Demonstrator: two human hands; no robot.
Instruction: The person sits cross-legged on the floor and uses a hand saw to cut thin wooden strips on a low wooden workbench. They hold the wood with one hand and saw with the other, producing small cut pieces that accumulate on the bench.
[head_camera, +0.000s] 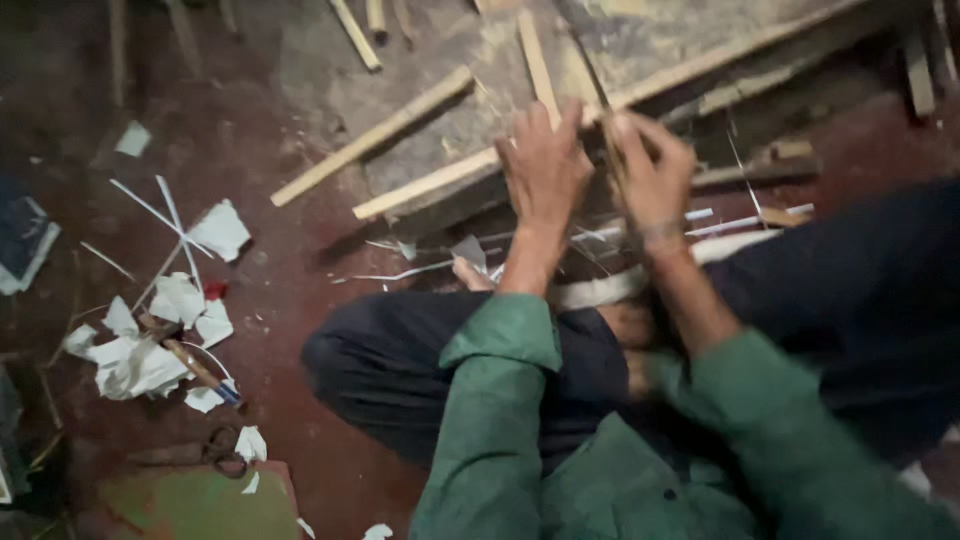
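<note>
Both hands meet at 12 o'clock. The left hand (543, 165) and right hand (650, 172) each have the grip clamped on a thin pale wooden strip (537, 62), which rises toward 11 o'clock above the grey worn board (440, 60).

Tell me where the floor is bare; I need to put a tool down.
Free: dark red floor between the paper scraps and the knee. Crowded: wooden sticks and slivers around both hands, left, right.
</note>
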